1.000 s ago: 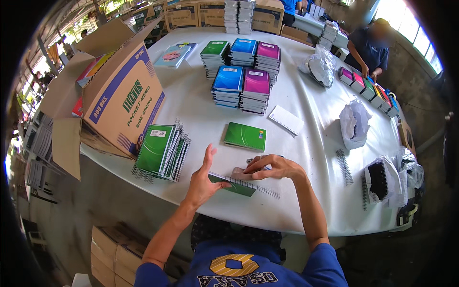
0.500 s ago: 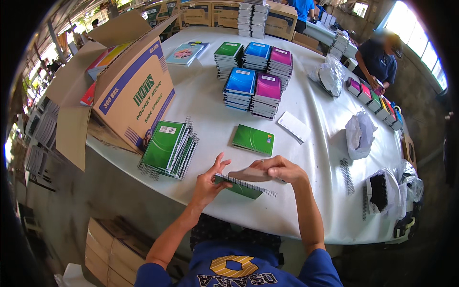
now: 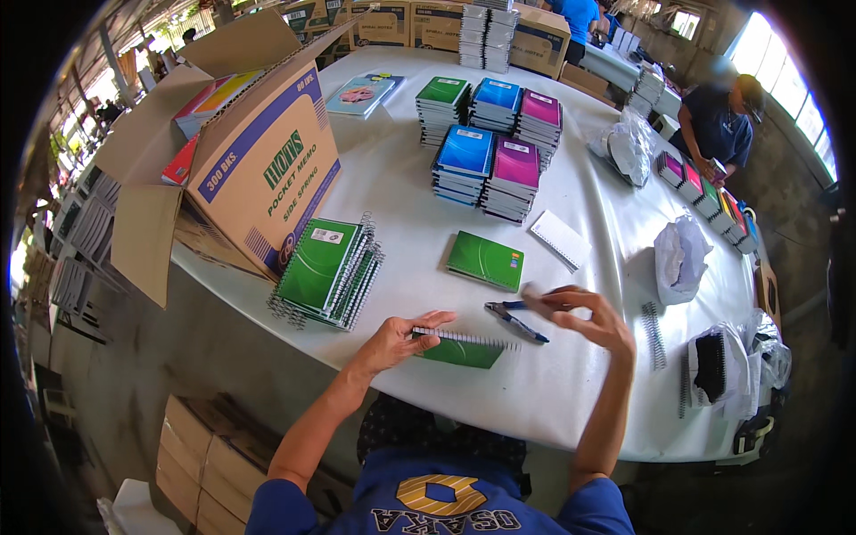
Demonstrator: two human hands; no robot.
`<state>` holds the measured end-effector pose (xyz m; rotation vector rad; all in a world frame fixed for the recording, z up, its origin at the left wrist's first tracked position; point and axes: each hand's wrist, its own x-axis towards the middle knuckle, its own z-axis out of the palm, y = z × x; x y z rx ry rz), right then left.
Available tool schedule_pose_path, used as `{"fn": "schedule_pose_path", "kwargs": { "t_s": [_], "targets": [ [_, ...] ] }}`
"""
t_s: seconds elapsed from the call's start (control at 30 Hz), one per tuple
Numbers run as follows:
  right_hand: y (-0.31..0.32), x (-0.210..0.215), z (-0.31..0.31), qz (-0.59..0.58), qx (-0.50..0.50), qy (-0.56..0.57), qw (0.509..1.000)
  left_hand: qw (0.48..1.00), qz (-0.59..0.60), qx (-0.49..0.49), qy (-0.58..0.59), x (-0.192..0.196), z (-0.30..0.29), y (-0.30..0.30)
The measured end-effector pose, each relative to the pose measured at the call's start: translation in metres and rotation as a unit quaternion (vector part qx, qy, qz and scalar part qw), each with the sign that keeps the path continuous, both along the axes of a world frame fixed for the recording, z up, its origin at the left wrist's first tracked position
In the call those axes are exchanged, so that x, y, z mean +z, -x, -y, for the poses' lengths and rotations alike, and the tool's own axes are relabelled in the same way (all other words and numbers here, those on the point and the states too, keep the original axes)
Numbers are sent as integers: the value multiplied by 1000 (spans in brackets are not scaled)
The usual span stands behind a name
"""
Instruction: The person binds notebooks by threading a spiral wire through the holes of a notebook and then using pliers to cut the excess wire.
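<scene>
**Green spiral notebook [image 3: 459, 351] hangs on a left-hand pinch, its coil end exposed**

At the near edge of a white-covered table [image 3: 419, 214], a worker's left hand [image 3: 392, 341] clamps one end of the notebook, thumb on the near side, the spine turned upward and the green cover facing the body. Whether its lower edge touches the table cannot be told. The wire coil [image 3: 512, 345] runs past the far end of the spine; should a sleeve or finger catch that overhang, it could bend or be drawn out of its holes. A slack left grip, the only one on the book, could let it twist or drop.

Just beyond, the right hand [image 3: 596, 321], apart from the notebook, has its fingers closed on a brownish flat piece [image 3: 536, 300], too blurred to name more closely. Blue-handled pliers [image 3: 532, 333] lie almost under that hand, where a low sweep might knock them into the coil.

Farther in, a flat green notebook [image 3: 484, 260] and a white coil-bound pad [image 3: 560, 239] lie apart. To the left, coils jut from a stack of green notebooks [image 3: 316, 259]; neighbouring wires could tangle if one book were tugged out sideways. Loose wire coils [image 3: 654, 334] on the right run the same risk.

Beyond stand blue [image 3: 465, 150] and purple notebook piles [image 3: 514, 163], close enough that a bump to one might topple another. At far right, a co-worker [image 3: 720, 125] stands by a row of colourful notebooks.
</scene>
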<state>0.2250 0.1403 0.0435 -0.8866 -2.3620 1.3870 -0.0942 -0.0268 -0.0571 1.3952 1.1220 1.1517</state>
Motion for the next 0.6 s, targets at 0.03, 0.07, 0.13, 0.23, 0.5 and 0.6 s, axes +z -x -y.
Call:
{"fn": "schedule_pose_path", "kwargs": {
  "t_s": [0.03,0.07,0.13,0.23,0.5,0.6],
  "targets": [
    [-15,-6,4,1,-2,0,1000,998,42,-20,37,7,1,-1],
    [-29,-16,11,137,-118,-262,948,993,84,-40,75,11,1,-2],
    [-29,-23,17,255,-220,-498,799,993,100,-43,43,8,3,-1],
    [5,-39,38,6,-202,-387,900,989,139,-44,23,7,7,-2],
    [95,-54,106,-25,6,-431,902,990,138,-14,26,9,24,-19],
    [98,-58,107,-8,9,-419,908,986,163,8,-36,-4,23,-19]
  ]
}}
